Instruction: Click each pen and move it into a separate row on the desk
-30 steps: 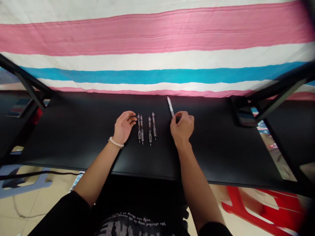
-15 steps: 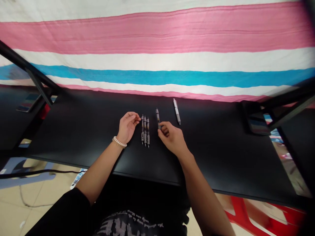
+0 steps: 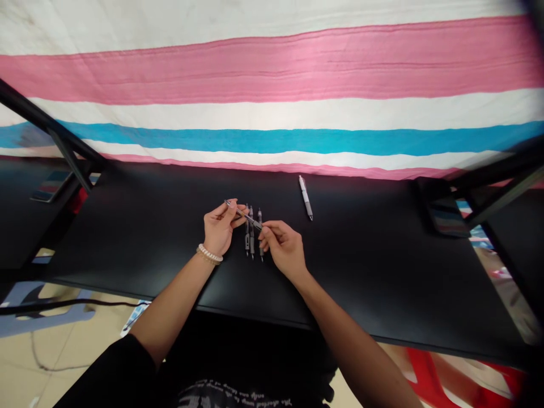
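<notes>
A slim gray-and-clear pen [image 3: 245, 216] is held at a slant between my two hands, just above the table. My left hand [image 3: 220, 226] pinches its upper left end, while the fingers of my right hand [image 3: 284, 246] are closed on its lower right end. Beneath it, three similar pens lie roughly parallel on the black table: a left pen [image 3: 247, 242], a middle pen [image 3: 252, 245] and a right pen [image 3: 260, 218] set slightly apart. The held pen and my fingers partly cover them. Farther right lies a white pen [image 3: 305, 196] with a gray grip, untouched.
The black table [image 3: 361, 272] ends at a striped cloth [image 3: 272, 113] hanging along its back. Dark metal supports [image 3: 68, 150] stand at both sides. A phone-like dark object [image 3: 444, 212] lies at the right; another dark slab [image 3: 51, 186] is at far left. Red plastic [image 3: 425, 374] shows below right.
My right hand has moved left to the row of pens. A pen is now tilted between both hands, with my left hand closed on its end. The rightmost pen of the row sits slightly farther apart.
</notes>
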The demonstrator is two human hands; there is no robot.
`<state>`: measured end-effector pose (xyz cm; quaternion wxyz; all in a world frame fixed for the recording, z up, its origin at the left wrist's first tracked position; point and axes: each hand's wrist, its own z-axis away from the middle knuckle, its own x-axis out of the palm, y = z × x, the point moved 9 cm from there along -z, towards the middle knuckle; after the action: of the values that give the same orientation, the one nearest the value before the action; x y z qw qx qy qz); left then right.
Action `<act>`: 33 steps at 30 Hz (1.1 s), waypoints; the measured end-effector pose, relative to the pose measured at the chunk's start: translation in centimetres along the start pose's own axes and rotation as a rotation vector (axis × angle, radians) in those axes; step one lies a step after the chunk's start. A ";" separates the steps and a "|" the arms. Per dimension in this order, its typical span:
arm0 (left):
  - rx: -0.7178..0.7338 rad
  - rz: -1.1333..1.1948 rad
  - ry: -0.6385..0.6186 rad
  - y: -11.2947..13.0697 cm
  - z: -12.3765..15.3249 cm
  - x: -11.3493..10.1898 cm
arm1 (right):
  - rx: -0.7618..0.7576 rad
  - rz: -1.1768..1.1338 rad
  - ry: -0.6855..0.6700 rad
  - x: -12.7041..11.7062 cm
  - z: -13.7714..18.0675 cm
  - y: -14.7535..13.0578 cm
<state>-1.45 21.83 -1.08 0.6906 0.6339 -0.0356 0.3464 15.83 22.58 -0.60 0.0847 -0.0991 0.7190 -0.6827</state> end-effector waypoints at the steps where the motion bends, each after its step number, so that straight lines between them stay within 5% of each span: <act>1: 0.007 0.008 0.009 0.0 0.0 0.0 | -0.039 0.046 0.060 -0.4 0.1 -0.2; 8: 0.061 0.036 0.080 0.1 0.2 -0.2 | -0.377 0.289 0.209 -1.2 0.6 -3.6; 13: 0.053 0.046 0.081 0.1 0.1 -0.4 | -0.230 0.125 0.195 -1.5 -0.3 -2.1; 33: 0.060 0.129 0.088 0.1 0.0 -0.5 | -0.114 -0.049 0.169 -1.2 -0.6 -1.1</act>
<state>-1.89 21.63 -1.30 0.6482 0.6350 -0.0358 0.4186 16.91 23.44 0.52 0.0012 -0.0634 0.7585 -0.6486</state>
